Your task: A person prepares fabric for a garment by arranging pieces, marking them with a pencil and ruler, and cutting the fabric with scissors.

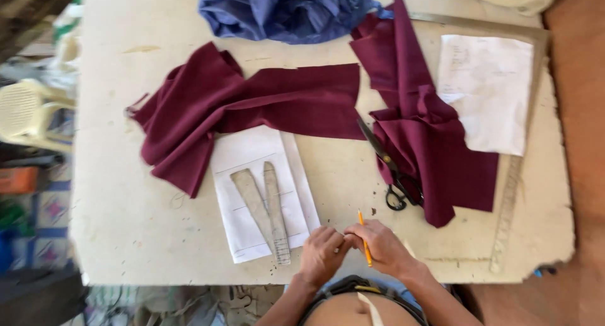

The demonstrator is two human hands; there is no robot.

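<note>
Behind right hand, pencil partly hidden.

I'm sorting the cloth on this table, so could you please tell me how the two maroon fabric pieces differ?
The left maroon fabric piece is spread wide across the white table; the right maroon fabric piece runs lengthwise and bunches in the middle. The left one overlaps a white paper sheet holding rulers; the right one has black scissors at its edge. Both share the same dark red colour.

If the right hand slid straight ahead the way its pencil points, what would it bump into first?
Probably the scissors: the right hand aims its pencil up the table, slightly left, over bare tabletop first. Depth is unclear.
</note>
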